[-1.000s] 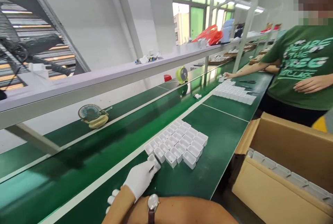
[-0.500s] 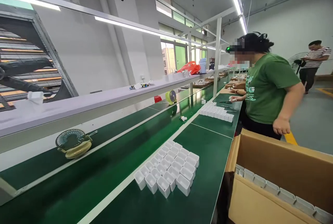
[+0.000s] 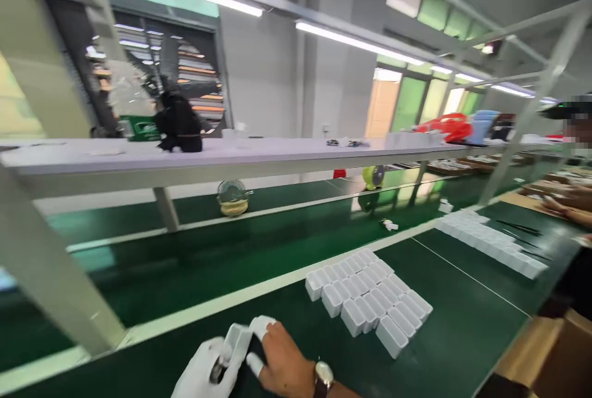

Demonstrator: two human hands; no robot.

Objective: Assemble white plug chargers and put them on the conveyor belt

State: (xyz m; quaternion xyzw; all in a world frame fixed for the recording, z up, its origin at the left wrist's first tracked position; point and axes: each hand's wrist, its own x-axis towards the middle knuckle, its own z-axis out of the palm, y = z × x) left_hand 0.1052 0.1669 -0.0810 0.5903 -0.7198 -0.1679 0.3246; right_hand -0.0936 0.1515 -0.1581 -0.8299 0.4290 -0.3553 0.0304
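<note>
At the bottom of the head view, my left hand wears a white glove and is closed on a white plastic box, held tilted above the green work surface. A small dark, shiny item shows between the gloved fingers; its kind is blurred. My right hand has white coverings on its fingertips and a wristwatch. Its thumb and forefinger are apart beside the box's right edge, the forefinger touching or nearly touching it. Right of my hands, rows of similar white boxes stand on the table.
Along the left runs a green conveyor belt with a pale edge strip. A post rises at left under a shelf. Small fans stand beyond. More white boxes, tweezers and a co-worker are at right, near a carton.
The view has swung left, so the box rows and co-worker sit farther right. Both my hands have come into view, the left one with a white plastic box.
</note>
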